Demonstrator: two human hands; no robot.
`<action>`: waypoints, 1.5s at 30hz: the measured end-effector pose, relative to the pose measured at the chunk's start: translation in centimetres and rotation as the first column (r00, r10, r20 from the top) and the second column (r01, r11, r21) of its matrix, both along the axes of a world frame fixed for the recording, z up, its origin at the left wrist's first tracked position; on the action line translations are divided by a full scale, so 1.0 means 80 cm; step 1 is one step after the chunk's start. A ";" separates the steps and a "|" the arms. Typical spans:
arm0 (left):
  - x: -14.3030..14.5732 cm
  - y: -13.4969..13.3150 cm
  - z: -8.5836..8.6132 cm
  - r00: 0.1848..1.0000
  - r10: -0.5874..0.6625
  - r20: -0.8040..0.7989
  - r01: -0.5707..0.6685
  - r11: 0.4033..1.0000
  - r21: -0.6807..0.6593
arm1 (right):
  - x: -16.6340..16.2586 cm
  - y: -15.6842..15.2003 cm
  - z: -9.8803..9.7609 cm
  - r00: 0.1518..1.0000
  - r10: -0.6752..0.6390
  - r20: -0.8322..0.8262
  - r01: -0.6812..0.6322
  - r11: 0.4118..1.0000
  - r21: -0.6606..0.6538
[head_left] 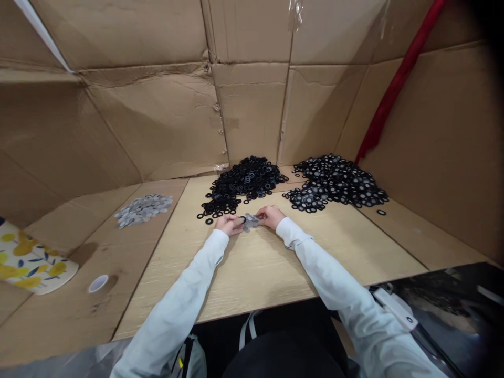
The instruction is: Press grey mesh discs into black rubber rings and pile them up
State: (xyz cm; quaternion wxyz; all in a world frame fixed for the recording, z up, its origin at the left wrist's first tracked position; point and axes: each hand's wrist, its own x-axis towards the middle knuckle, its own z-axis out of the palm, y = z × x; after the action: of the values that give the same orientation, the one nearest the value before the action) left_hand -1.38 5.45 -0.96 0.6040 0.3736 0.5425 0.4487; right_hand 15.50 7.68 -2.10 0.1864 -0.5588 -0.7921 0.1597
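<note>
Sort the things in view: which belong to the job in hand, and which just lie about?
Likely in the job:
left hand, holding a black ring
right hand
grey discs between them
black ring pile
grey disc pile
pale-centred ring pile

Likely just lying about:
floral-patterned object
white round object

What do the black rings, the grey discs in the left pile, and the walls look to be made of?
Black rings: probably rubber or plastic; evenly dark with faint highlights, suggesting a smooth finish.
Grey discs: possibly plastic or metal; pale, mostly matt-looking, but too small here to settle.
Walls: almost certainly cardboard, matt brown, judging by the fold creases and torn, scuffed edges.
</note>
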 end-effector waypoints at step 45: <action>0.006 0.000 -0.015 0.954 0.045 -0.296 0.100 0.884 0.457 | -0.036 -0.032 0.004 0.894 0.148 -0.423 -0.047 0.970 0.241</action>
State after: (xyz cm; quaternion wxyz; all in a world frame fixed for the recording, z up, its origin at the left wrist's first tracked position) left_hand -0.90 5.43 -2.17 0.4137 0.5788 0.4982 0.4956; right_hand 12.61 5.11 -1.82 0.4130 -0.4435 -0.7699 0.1999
